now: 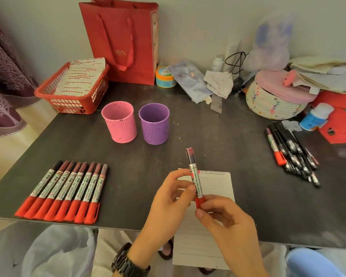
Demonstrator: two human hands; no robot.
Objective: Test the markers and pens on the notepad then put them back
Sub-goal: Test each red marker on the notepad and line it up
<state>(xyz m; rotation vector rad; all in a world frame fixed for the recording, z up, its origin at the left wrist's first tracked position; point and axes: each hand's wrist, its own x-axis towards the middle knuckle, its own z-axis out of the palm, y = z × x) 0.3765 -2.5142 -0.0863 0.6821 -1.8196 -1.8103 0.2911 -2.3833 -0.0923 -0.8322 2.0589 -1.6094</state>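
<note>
Pinching the red cap end of a marker between thumb and curled fingers of the right hand, at the near end of it. Gripping the silver printed barrel just beyond with thumb and fingertips of the left hand, a dark watch on that wrist. Held up over the notepad, itself lying at the near edge of the dark table and overhanging it. Long axis close to near-far, red cap toward the person, dark purplish end pointing far and a little left. Farther off, standing upright side by side: a pink perforated cup on the left and a purple perforated cup just beside it on the right, with only their holed inner walls showing. At the near left, laid flat in a tight row of markers, eight alike, red caps near and dark ends far. At the right, heaped in a loose pile of pens, mostly black, with one red-capped marker along its left side. At the far left, tucked into a red basket, sheets of paper with red printed lines. At the far right, a woven basket under a pink cover, contents hidden.
</note>
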